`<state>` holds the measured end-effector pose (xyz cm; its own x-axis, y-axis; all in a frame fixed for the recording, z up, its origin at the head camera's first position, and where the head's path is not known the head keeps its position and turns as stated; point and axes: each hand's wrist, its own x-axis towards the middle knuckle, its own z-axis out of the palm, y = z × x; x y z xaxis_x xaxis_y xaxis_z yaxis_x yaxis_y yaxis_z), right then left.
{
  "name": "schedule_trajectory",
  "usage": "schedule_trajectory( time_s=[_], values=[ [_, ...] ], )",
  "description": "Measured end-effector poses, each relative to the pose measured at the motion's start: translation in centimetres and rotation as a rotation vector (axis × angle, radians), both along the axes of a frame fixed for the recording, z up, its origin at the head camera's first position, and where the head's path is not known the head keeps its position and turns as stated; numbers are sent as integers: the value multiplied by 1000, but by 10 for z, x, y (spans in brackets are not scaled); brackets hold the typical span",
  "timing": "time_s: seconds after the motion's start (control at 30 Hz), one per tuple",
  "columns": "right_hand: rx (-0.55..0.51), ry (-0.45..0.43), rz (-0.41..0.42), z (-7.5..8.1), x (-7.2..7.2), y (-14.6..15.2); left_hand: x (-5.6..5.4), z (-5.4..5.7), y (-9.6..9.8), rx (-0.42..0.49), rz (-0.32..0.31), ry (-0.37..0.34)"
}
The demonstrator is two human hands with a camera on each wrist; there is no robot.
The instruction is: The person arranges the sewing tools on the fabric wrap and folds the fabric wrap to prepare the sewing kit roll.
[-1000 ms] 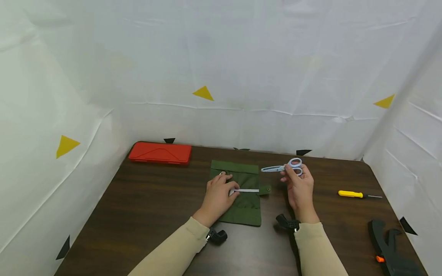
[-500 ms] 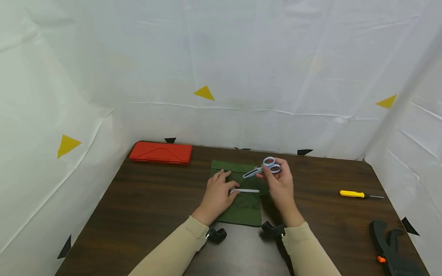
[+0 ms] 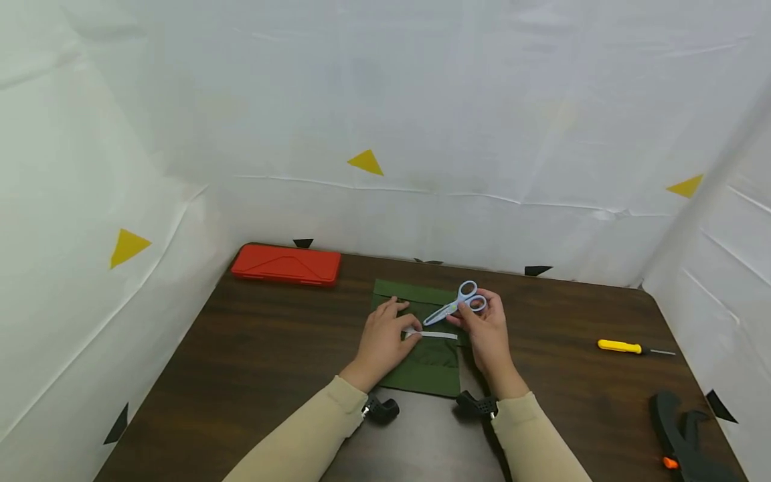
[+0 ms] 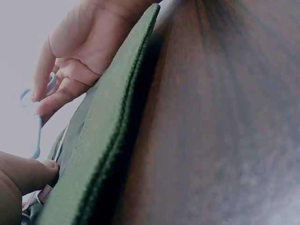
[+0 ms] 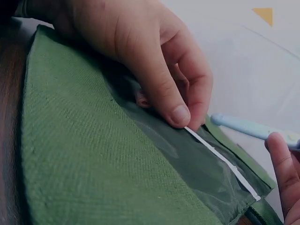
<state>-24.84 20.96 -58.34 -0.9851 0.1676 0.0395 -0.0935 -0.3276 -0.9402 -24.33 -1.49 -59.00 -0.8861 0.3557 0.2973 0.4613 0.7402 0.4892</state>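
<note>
Looking down with twelve o'clock at the far wall, we see the green fabric pouch [image 3: 418, 378] spread open on the dark wooden table [image 3: 259, 375]. Our left hand [image 3: 383, 341] lies over its nine o'clock side, thumb and index finger pinching the white strip [image 3: 440, 335], which runs from them towards three o'clock. Our right hand [image 3: 489, 335], at the pouch's two o'clock edge, grips the pale blue scissors [image 3: 444, 312] between thumb and fingers, holding them raised over the cloth; their tip points to eight o'clock, near the strip but apart from it. Taking the pouch as our dial's centre, we find the red case [image 3: 286, 264] at ten o'clock, the yellow-handled screwdriver [image 3: 622, 346] at three, and the black tool with an orange part [image 3: 687, 445] towards four.
</note>
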Motion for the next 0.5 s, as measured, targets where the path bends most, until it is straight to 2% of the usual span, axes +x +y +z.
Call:
schedule_trajectory(
  time_s=[0.33,0.5],
  values=[
    [29,2,26,0,-1,1,0,4,2,48,5,-60],
    [34,-13,36,0,0,1,1,5,1,33,-8,-57]
  ],
)
